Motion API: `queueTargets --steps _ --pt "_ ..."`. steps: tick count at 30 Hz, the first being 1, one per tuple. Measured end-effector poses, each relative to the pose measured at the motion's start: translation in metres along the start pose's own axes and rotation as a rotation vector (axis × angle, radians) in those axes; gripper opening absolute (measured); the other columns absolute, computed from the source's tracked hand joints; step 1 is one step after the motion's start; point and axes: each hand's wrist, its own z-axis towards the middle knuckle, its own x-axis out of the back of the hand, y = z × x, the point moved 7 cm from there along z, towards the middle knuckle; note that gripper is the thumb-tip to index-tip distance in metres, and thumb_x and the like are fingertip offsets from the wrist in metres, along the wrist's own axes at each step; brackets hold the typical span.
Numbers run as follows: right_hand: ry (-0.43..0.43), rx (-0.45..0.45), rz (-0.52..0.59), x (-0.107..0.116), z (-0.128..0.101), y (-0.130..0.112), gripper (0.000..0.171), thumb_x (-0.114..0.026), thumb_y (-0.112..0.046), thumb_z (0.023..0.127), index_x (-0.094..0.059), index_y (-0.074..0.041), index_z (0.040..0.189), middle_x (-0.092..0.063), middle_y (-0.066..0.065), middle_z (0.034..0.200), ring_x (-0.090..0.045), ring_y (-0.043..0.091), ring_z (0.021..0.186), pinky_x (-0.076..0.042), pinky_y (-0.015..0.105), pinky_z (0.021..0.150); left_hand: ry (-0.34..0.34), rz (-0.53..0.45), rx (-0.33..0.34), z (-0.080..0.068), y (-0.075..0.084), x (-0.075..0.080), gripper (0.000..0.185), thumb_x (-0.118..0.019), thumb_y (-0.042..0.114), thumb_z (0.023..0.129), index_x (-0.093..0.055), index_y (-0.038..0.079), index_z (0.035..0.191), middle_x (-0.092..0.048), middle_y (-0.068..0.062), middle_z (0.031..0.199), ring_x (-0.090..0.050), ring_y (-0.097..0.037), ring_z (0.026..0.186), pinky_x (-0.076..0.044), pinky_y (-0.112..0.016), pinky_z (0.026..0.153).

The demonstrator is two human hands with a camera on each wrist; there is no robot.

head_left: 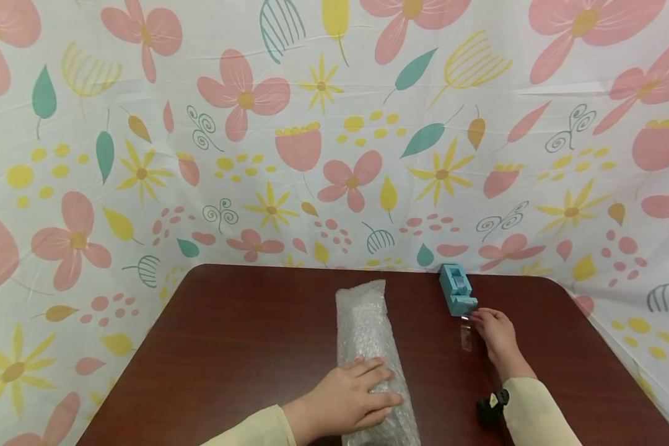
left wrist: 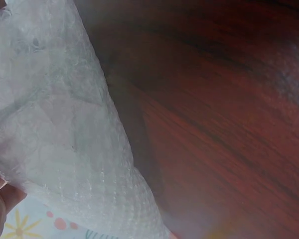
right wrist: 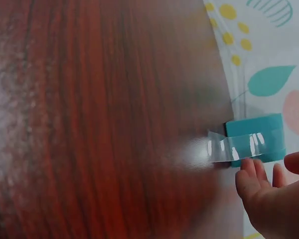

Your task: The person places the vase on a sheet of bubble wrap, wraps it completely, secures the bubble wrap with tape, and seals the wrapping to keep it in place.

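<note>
A long roll of clear bubble wrap is laid lengthwise on the dark red-brown wooden bench and is pressed flat by the left hand, fingers straight. A strip of clear tape is pinched by the right hand at the small teal tape dispenser. The bench is backed by a flower-printed white cloth.

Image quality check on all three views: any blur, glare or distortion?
Head view: sharp, evenly lit, wide-angle bowing at the table edges. Left wrist view: bubble-wrap bundle too close, soft and washed out; wood grain smeared. Right wrist view: table blurred, a bright glare patch beside the clear tape strip, highlights on the strip; the right hand's fingers are soft.
</note>
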Motion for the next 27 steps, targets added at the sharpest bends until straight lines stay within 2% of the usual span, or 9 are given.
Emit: queueTargets --steps 2,4,7,10,13,17,20,22,27 --pt "-0.041 -0.013 0.006 -0.001 0.001 0.002 0.055 -0.029 -0.028 0.111 -0.027 0.009 0.150 -0.037 0.029 0.151 -0.051 -0.020 0.082 -0.033 0.041 0.126 0.008 0.016 0.000 0.000 -0.001 0.000 0.024 -0.066 0.040 0.099 -0.071 0.036 0.122 -0.068 0.007 0.130 -0.065 -0.016 0.128 -0.060 -0.034 0.097" --pt "-0.073 -0.031 0.017 -0.002 0.002 0.005 0.058 -0.027 -0.029 0.111 -0.021 0.009 0.154 -0.038 0.027 0.151 -0.052 -0.019 0.084 -0.033 0.041 0.125 0.016 0.043 -0.002 -0.001 -0.002 0.000 0.024 -0.068 0.041 0.097 -0.071 0.037 0.121 -0.069 0.008 0.130 -0.065 -0.016 0.127 -0.060 -0.033 0.096" --pt "-0.099 -0.049 0.048 -0.002 0.003 0.007 0.062 -0.027 -0.031 0.111 -0.015 0.008 0.158 -0.053 0.011 0.136 -0.054 -0.018 0.087 -0.049 0.023 0.110 0.028 0.077 -0.005 -0.001 -0.005 -0.001 0.025 -0.069 0.042 0.095 -0.071 0.038 0.120 -0.069 0.009 0.129 -0.065 -0.015 0.126 -0.060 -0.032 0.096" --pt "-0.124 -0.055 0.110 -0.003 0.004 0.008 0.058 -0.031 -0.031 0.111 -0.022 0.006 0.156 -0.062 -0.012 0.109 -0.060 -0.014 0.087 -0.053 0.010 0.086 0.032 0.079 -0.003 -0.002 -0.008 -0.002 0.024 -0.068 0.042 0.096 -0.071 0.039 0.120 -0.069 0.009 0.129 -0.065 -0.015 0.126 -0.060 -0.032 0.096" --pt "-0.159 -0.064 0.180 -0.006 0.006 0.009 0.048 -0.036 -0.029 0.111 -0.033 0.000 0.148 -0.063 -0.019 0.091 -0.064 -0.008 0.087 -0.055 0.012 0.083 0.036 0.066 -0.002 -0.003 -0.011 -0.002 0.024 -0.069 0.041 0.096 -0.071 0.038 0.120 -0.069 0.008 0.130 -0.065 -0.015 0.126 -0.060 -0.032 0.096" --pt "-0.164 -0.092 0.213 -0.006 0.006 0.011 0.042 -0.041 -0.029 0.110 -0.041 -0.007 0.145 -0.064 -0.018 0.086 -0.063 -0.004 0.086 -0.056 0.014 0.083 0.041 0.072 -0.008 -0.003 -0.013 -0.002 0.025 -0.069 0.042 0.095 -0.071 0.039 0.120 -0.069 0.009 0.130 -0.066 -0.015 0.126 -0.060 -0.031 0.096" --pt "-0.145 -0.113 0.228 -0.003 0.005 0.013 0.026 -0.046 -0.029 0.108 -0.058 -0.017 0.128 -0.064 -0.017 0.085 -0.062 -0.004 0.085 -0.056 0.013 0.081 0.038 0.083 -0.012 -0.002 -0.015 -0.002 0.025 -0.069 0.042 0.095 -0.071 0.039 0.120 -0.069 0.009 0.130 -0.066 -0.014 0.126 -0.059 -0.031 0.097" --pt "-0.135 -0.130 0.249 0.000 0.005 0.015 0.017 -0.049 -0.028 0.107 -0.065 -0.026 0.103 -0.064 -0.015 0.083 -0.063 -0.003 0.084 -0.057 0.014 0.081 0.036 0.084 -0.013 -0.002 -0.016 -0.001 0.025 -0.069 0.042 0.095 -0.071 0.039 0.120 -0.069 0.009 0.130 -0.066 -0.014 0.126 -0.059 -0.031 0.098" --pt "-0.140 -0.161 0.282 0.001 0.006 0.017 0.031 -0.051 -0.025 0.107 -0.069 -0.033 0.084 -0.065 -0.015 0.082 -0.064 -0.002 0.083 -0.058 0.016 0.081 0.027 0.070 -0.013 -0.002 -0.017 0.000 0.026 -0.071 0.042 0.094 -0.071 0.039 0.120 -0.069 0.009 0.130 -0.066 -0.014 0.126 -0.059 -0.032 0.098"
